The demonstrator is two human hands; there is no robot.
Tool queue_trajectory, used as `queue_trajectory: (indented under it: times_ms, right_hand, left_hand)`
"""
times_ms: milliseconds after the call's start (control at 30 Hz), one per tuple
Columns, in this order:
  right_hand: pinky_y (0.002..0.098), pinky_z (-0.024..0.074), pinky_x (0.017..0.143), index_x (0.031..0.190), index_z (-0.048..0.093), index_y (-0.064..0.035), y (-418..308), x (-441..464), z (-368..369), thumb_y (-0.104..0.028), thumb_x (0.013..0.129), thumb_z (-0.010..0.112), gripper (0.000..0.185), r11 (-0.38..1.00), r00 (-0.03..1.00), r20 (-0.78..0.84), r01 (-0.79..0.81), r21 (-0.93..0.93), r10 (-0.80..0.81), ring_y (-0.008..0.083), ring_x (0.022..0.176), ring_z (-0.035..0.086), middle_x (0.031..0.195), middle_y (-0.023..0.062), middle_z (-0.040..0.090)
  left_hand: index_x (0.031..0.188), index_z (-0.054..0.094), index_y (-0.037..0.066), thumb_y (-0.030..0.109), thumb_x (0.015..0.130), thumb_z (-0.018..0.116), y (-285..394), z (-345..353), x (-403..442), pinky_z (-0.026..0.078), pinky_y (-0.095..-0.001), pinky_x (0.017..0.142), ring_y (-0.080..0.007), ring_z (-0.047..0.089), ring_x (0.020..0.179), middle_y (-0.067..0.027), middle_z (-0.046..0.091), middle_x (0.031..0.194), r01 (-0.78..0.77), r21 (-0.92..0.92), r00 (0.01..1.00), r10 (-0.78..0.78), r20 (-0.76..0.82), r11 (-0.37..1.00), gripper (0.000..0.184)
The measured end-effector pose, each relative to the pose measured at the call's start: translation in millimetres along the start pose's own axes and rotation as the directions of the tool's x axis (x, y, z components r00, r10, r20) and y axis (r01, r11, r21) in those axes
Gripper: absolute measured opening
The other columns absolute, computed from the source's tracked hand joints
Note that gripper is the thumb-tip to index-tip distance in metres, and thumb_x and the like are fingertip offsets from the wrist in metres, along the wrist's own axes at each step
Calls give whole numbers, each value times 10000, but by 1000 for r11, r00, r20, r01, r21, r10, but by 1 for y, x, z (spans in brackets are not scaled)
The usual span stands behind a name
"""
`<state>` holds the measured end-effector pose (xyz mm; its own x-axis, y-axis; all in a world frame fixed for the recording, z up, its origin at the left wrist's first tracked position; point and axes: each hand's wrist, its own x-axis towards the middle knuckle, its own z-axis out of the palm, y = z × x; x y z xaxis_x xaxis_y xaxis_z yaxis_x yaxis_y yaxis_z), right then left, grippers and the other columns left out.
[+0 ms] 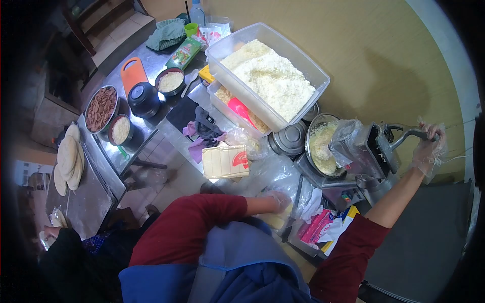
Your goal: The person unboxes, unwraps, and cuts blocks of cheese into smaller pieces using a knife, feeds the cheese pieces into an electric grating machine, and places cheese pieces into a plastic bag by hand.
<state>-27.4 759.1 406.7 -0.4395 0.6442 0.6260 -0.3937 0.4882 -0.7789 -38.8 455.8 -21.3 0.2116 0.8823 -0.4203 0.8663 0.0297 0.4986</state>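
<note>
My right hand (428,151), in a clear plastic glove, is closed around the metal lever handle (408,134) of an electric cheese grater (365,151). A metal bowl (309,160) under its mouth holds grated cheese (323,144), and a plastic bag covers part of the outlet. Low in front of my body, my gloved left hand (278,201) grips a pale yellow cheese block (275,220); its fingers are partly hidden. On the plastic-covered table left of the bowl lies a larger block in a cream wrapper (226,162) with a red label.
A large clear tub (217,58) of grated cheese sits on another tub holding a pink scoop (241,112). Tissue packs (318,225) lie below the grater. At left are bowls, a chopping board (134,74), flatbreads (69,159) and another person's hand (50,232).
</note>
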Motion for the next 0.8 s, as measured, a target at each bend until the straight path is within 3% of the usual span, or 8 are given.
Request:
queue_trajectory:
  times_ms: [200,300,400,467,533,633,733,800]
  right_hand:
    - [476,450,938,749,447,-118,3,11,8,-300,999,477,310,995,995,21,94,45,-95,201,756,468,705,17,387]
    - [438,467,824,724,449,-126,-3,29,11,-322,984,529,335,996,995,65,-82,43,79,190,709,477,677,11,400]
    - [418,482,753,703,469,-128,6,53,10,-356,968,507,351,991,991,53,-122,59,119,181,661,504,631,10,419]
    - [407,475,729,700,456,-133,9,64,7,-362,976,520,365,983,981,111,-171,72,162,173,660,474,633,-4,401]
    - [403,482,730,693,457,-131,15,73,4,-367,972,519,371,987,981,134,-150,59,141,172,664,481,629,-3,403]
    - [398,496,735,680,459,-132,25,79,5,-372,966,514,377,991,983,143,-125,49,117,174,667,494,624,0,410]
    - [391,504,724,664,463,-137,26,79,6,-382,965,517,392,995,986,143,-94,38,88,179,654,510,633,9,443]
    - [386,505,711,656,465,-140,25,78,9,-393,966,526,405,997,985,162,-67,30,61,183,643,520,644,17,471]
  left_hand:
    - [1298,609,113,472,849,650,-21,-56,-24,469,-432,1001,-346,603,1178,-156,631,1281,80,-305,997,-79,16,949,576]
    - [1361,561,114,507,875,638,-39,-67,-35,442,-434,1030,-364,574,1214,-167,599,1329,115,-484,993,-110,39,867,629]
    - [1372,551,111,413,895,658,-47,-83,-50,496,-395,952,-263,634,1126,-138,655,1240,-16,-613,988,-83,-132,790,574]
    - [1380,530,83,368,930,653,-27,-127,-83,480,-357,962,-205,618,1112,-115,650,1227,-36,-906,993,-88,-81,423,546]
    - [1378,526,70,362,937,653,-16,-156,-89,475,-349,966,-184,609,1102,-106,645,1221,-177,-913,982,9,-187,367,544]
    - [1354,537,28,238,929,692,22,-231,-115,444,-308,1015,-130,559,1162,-60,613,1275,-423,-842,904,92,-417,335,499]
    - [1363,523,59,263,905,704,76,-309,-147,469,-338,987,-219,590,1138,-87,623,1252,-525,-321,668,148,-729,788,533]
    - [1354,528,76,249,886,713,94,-333,-142,484,-357,968,-260,600,1119,-95,627,1229,-456,-72,553,219,-804,887,532]
